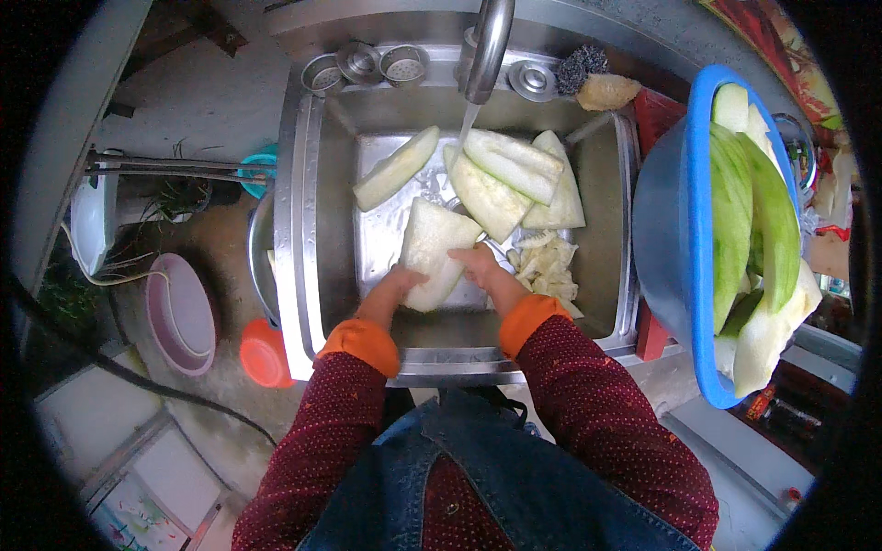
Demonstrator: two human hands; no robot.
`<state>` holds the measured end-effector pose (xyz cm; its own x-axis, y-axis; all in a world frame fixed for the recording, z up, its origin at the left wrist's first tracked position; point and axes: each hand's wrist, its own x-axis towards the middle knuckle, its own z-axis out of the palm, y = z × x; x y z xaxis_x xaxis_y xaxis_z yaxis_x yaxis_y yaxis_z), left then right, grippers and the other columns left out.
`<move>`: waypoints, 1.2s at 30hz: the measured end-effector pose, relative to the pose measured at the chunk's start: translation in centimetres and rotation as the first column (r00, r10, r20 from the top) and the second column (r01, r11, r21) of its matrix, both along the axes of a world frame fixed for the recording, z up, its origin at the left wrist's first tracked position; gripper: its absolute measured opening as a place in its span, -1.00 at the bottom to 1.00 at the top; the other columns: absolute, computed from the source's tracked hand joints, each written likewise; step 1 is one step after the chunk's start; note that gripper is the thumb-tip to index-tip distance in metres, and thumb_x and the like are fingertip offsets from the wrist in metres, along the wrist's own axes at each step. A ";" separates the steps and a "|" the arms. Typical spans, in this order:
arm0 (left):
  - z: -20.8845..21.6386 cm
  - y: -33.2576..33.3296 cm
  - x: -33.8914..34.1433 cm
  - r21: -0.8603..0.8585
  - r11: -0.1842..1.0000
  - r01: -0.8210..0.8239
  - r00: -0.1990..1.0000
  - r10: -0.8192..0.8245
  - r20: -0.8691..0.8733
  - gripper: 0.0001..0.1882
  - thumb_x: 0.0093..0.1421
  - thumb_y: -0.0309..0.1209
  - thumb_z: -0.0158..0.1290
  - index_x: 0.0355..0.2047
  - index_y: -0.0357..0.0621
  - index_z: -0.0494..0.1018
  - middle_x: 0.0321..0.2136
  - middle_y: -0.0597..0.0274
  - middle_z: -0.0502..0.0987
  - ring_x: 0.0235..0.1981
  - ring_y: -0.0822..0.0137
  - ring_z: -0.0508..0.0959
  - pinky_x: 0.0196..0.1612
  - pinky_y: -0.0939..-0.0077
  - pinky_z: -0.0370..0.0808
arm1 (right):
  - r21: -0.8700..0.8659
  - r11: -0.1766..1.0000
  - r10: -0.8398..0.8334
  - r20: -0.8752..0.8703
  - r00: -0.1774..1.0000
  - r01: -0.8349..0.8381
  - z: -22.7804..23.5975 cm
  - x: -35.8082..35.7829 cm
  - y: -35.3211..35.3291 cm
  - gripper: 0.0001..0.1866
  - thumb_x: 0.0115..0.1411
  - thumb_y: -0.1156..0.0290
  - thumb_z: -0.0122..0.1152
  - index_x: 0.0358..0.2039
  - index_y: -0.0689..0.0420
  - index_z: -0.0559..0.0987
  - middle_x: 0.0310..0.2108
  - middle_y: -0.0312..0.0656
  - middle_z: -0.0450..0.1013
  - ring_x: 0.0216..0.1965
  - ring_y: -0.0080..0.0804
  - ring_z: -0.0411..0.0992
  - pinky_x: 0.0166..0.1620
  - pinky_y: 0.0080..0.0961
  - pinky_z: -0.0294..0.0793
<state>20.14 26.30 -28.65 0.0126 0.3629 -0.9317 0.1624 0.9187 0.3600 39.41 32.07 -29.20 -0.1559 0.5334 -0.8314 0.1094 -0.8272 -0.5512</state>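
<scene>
My left hand (399,284) and my right hand (476,264) are closed on the lower part of a broad, pale slab of peeled winter melon (434,241), one at each side. The slab is held low in a stainless steel sink (597,193). Water runs from the faucet (490,50) onto the pieces beyond my hands. There, several melon pieces (501,195) overlap, and one long wedge (397,169) lies apart at the left. Beside my right hand sits a heap of soft, cream-coloured melon pith (547,266). My thumbs rest on the slab; the other fingers are partly hidden.
A large blue basin (657,220) full of green and white melon pieces stands right of the sink. Along the back ledge are metal strainers (404,64), a drain cover (533,81), a steel scourer (582,66) and a sponge (608,92). Pink (182,317) and red basins (265,353) stand at left.
</scene>
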 end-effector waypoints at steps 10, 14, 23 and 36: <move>-0.8 3.0 -1.3 -0.210 0.912 -0.353 0.928 0.370 0.044 -0.45 -0.17 -0.62 0.07 -0.06 -0.30 0.31 -0.28 -0.05 0.47 -0.35 -0.01 0.55 -0.39 0.08 0.51 | 0.193 0.952 0.224 0.086 0.971 -0.237 1.7 -0.3 2.7 -0.47 -0.06 0.29 0.31 -0.10 0.20 0.34 -0.21 -0.17 0.40 -0.27 -0.42 0.36 -0.26 -0.50 0.36; 2.4 5.6 -1.5 -0.079 0.916 -0.394 0.905 0.402 0.141 -0.42 -0.14 -0.62 0.05 -0.01 -0.23 0.28 -0.19 -0.05 0.43 -0.23 0.02 0.52 -0.31 0.05 0.52 | 0.207 0.977 0.077 -0.143 0.987 -0.046 2.8 -1.7 4.8 -0.46 -0.03 0.37 0.28 -0.06 0.22 0.29 -0.21 -0.18 0.40 -0.22 -0.44 0.35 -0.19 -0.50 0.37; 6.5 9.8 2.4 0.002 0.858 -0.514 0.768 0.459 0.447 -0.38 -0.12 -0.51 0.13 0.01 -0.24 0.20 -0.20 -0.01 0.43 -0.19 0.07 0.51 -0.25 0.03 0.53 | 0.572 0.817 -0.018 0.158 0.987 -0.077 5.9 -1.1 10.2 -0.37 -0.11 0.44 0.31 -0.04 0.24 0.22 -0.12 -0.08 0.33 -0.11 -0.34 0.34 -0.04 -0.42 0.36; 8.7 10.6 1.1 0.293 0.854 -0.431 0.843 0.264 0.469 -0.34 -0.01 -0.45 0.15 0.10 -0.19 0.14 -0.07 0.11 0.39 -0.09 0.24 0.45 -0.03 0.33 0.42 | 0.509 0.851 -0.109 -0.070 0.992 0.130 8.2 -0.9 8.4 -0.26 -0.13 0.45 0.28 0.06 0.24 0.13 -0.05 -0.02 0.27 -0.03 -0.24 0.29 0.02 -0.37 0.32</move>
<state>21.19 36.89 -19.98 0.1553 0.7316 -0.6638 -0.3750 0.6653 0.6456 38.52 40.44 -21.05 -0.0891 0.8979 -0.4310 -0.0011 -0.4328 -0.9015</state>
